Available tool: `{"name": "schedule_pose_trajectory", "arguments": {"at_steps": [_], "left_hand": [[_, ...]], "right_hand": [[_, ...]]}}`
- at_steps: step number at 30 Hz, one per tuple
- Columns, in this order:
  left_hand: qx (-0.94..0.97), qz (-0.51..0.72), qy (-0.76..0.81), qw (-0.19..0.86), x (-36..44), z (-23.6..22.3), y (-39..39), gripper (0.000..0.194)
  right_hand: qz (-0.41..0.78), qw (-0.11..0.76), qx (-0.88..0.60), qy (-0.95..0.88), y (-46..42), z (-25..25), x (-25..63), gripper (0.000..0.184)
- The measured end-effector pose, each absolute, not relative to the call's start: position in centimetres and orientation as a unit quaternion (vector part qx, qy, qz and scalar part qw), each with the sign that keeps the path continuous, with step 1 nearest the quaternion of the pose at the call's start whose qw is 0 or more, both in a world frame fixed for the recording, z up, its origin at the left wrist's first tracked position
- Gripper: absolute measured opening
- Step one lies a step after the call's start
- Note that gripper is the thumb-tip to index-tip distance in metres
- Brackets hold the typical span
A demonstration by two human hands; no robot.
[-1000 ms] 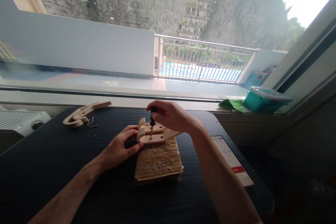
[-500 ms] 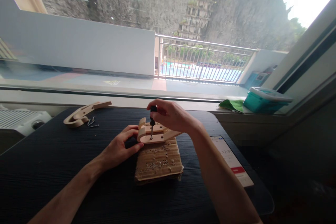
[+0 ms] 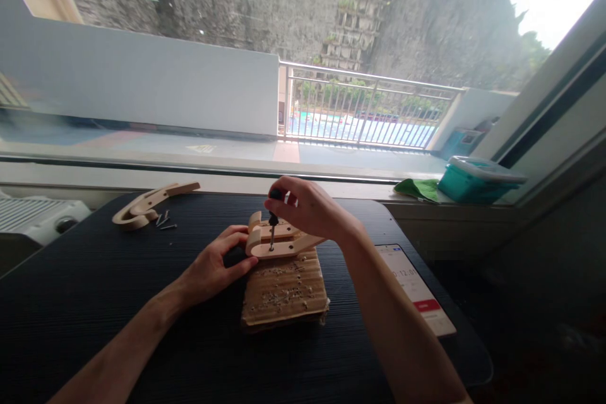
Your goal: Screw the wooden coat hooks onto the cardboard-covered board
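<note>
While grasping the screwdriver (image 3: 273, 218) nearly upright in the right hand (image 3: 315, 207), holds its tip down against the near hook (image 3: 283, 250). Grips the curved, nine o'clock ends of this and the far hook (image 3: 281, 231) in the partly curled left hand (image 3: 220, 265). Has both lying side by side across the cardboard's (image 3: 284, 290) twelve o'clock end. On the table (image 3: 189, 353), has a third hook (image 3: 144, 203) and screws (image 3: 168, 227) at ten o'clock, a phone (image 3: 421, 290) at three.

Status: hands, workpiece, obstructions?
Right hand grips black-handled metal screwdriver, tip down at nearest pale curved wooden hook. Left hand at its curved end. Hook on brown corrugated cardboard block. No obstruction visible.
</note>
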State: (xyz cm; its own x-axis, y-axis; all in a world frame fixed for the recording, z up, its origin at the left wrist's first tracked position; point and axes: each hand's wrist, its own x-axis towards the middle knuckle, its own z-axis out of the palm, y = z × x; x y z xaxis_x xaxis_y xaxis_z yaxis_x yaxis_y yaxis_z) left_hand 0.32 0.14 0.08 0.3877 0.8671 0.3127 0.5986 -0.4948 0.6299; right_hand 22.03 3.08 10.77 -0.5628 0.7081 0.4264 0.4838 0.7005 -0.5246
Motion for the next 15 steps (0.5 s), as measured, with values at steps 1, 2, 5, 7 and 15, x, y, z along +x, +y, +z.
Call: {"name": "schedule_pose_trajectory", "arguments": {"at_steps": [1,2,5,7,15], "left_hand": [[0.805,0.315,0.455,0.213,0.33,0.05,0.15,0.029],[0.805,0.315,0.455,0.213,0.33,0.04,0.16,0.029],[0.805,0.317,0.455,0.211,0.32,0.08,0.12,0.029],[0.805,0.317,0.455,0.212,0.33,0.16,0.09,0.029],[0.805,0.316,0.456,0.209,0.37,0.19,0.04,0.029]], "right_hand": [[0.181,0.323,-0.338,-0.865,3.08,10.77,22.01,0.022],[0.187,0.328,-0.33,-0.865,3.12,10.73,22.02,0.021],[0.221,0.329,-0.304,-0.866,3.41,10.52,22.22,0.026],[0.245,0.325,-0.296,-0.864,3.65,10.35,22.43,0.03],[0.219,0.346,-0.316,-0.856,3.74,10.36,22.29,0.026]]}}
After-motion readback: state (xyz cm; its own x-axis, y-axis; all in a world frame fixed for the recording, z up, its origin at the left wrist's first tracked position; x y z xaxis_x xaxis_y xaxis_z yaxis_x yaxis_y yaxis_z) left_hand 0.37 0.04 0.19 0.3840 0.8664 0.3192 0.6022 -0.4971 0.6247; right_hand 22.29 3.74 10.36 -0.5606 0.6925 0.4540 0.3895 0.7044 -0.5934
